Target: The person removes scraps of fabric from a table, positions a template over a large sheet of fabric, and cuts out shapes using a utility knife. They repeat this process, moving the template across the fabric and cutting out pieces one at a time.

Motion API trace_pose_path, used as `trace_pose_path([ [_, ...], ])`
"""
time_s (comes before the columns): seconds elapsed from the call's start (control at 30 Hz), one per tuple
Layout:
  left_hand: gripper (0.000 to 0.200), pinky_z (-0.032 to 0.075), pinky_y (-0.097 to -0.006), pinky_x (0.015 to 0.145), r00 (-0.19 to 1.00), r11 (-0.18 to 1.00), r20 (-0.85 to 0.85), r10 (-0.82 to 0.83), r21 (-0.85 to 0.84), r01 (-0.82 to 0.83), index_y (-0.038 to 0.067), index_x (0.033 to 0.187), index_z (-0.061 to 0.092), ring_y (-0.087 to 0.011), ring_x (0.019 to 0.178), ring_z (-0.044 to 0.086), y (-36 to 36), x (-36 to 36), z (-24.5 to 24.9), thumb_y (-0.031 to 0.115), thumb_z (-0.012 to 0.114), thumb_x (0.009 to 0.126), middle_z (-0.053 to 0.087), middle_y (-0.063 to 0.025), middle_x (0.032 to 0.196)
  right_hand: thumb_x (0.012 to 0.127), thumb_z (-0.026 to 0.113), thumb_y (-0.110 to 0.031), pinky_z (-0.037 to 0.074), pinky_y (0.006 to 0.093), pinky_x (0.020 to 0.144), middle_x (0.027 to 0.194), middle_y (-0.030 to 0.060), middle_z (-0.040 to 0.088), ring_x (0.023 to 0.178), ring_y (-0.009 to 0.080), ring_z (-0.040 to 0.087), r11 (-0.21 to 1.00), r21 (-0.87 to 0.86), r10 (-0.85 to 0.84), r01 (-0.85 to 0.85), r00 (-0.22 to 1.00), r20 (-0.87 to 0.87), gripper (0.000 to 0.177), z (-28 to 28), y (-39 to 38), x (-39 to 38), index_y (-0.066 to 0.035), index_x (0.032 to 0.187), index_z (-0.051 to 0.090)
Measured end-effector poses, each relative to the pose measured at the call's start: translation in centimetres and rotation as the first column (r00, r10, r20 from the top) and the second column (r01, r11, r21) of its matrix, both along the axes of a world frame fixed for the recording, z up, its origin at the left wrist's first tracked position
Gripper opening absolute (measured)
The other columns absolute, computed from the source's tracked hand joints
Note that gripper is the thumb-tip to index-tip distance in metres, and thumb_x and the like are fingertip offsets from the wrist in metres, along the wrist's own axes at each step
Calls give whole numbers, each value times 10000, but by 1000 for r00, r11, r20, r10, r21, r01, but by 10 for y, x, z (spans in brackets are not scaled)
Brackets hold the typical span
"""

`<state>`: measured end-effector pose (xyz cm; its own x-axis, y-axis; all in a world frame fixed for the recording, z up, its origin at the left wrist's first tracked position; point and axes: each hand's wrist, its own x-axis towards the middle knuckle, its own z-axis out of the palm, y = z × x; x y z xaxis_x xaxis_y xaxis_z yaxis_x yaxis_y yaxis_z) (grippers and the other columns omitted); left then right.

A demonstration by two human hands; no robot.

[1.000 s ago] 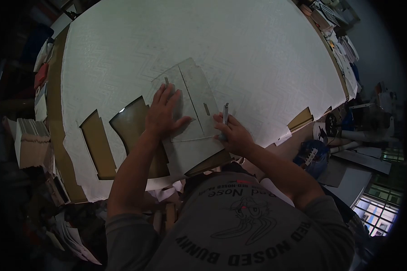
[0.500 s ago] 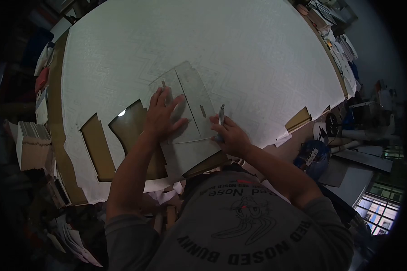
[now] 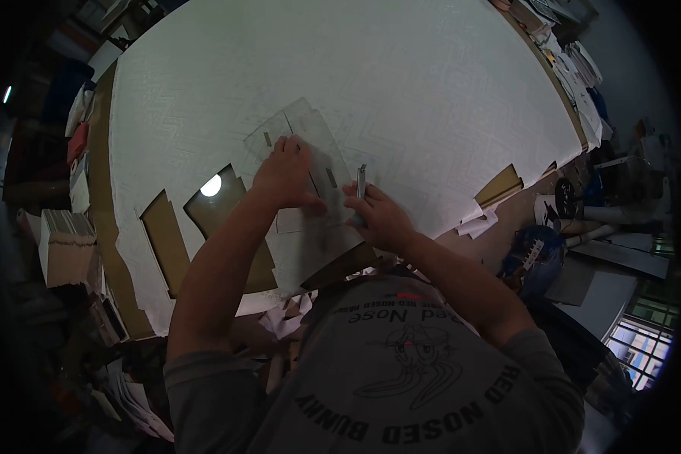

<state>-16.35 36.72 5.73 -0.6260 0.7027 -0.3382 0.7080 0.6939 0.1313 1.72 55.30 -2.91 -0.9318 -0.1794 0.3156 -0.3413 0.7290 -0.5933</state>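
Observation:
A large white patterned sheet (image 3: 401,83) covers the table. On it lies a clear flat template (image 3: 310,132) with two small slots. My left hand (image 3: 286,178) presses flat on the template, fingers spread toward its far edge. My right hand (image 3: 378,216) grips a slim metal cutter (image 3: 360,181) that stands upright at the template's right edge. Near the table's front the sheet has cut-out holes (image 3: 212,212) that show the brown tabletop beneath.
Stacks of paper and boxes (image 3: 64,246) sit at the left. Cluttered items line the table's right edge (image 3: 575,76). Loose white scraps (image 3: 477,223) lie at the front right, and a blue object (image 3: 533,257) sits on the floor beyond.
My left hand slid up and to the right on the template. The template turned a little, and my right hand with the cutter moved slightly left toward it.

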Motion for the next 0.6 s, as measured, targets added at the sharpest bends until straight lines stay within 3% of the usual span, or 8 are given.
trace_pose_path([
  [0.03,1277,399,-529,1211,996,999,84,32,-19,-30,10,1520,427,-474,1561,255,3,-2,3,628,965,540,303,-282,1650,824,818,-132,522,474,1085,1465,130,622,1369,414,549,1000,7,4,-4,1000,-5,469,-2,1,0,-104,1216,562],
  [0.13,1358,389,-547,1217,990,997,127,66,21,-69,50,1580,354,-485,1580,200,3,-3,-1,607,987,514,238,-275,1686,807,801,-110,525,475,1075,1463,121,617,1351,427,551,1000,9,13,-13,1000,-15,501,-3,1,-1,-109,1245,557],
  [0.23,1413,375,-566,1223,997,997,38,72,-28,-71,77,1620,300,-500,1587,169,5,1,-3,602,994,506,181,-282,1707,813,789,-110,527,478,1071,1455,121,621,1352,428,550,1000,-16,13,-14,1000,-16,486,-3,0,-1,-106,1240,559],
  [0.33,1454,360,-585,1228,993,988,66,99,-127,-90,81,1643,255,-513,1591,138,14,-1,1,598,997,504,128,-291,1723,828,780,-126,525,484,1071,1444,134,623,1350,430,549,1000,-27,16,-16,1000,-16,459,-2,-1,-1,-99,1230,562],
  [0.6,1462,338,-590,1236,994,987,73,87,-139,-76,84,1646,247,-537,1579,163,14,-3,2,590,997,498,132,-316,1717,861,764,-149,482,513,1128,1446,188,612,1326,464,556,999,-15,39,-40,998,-38,426,-5,-1,-2,-77,1229,561],
])
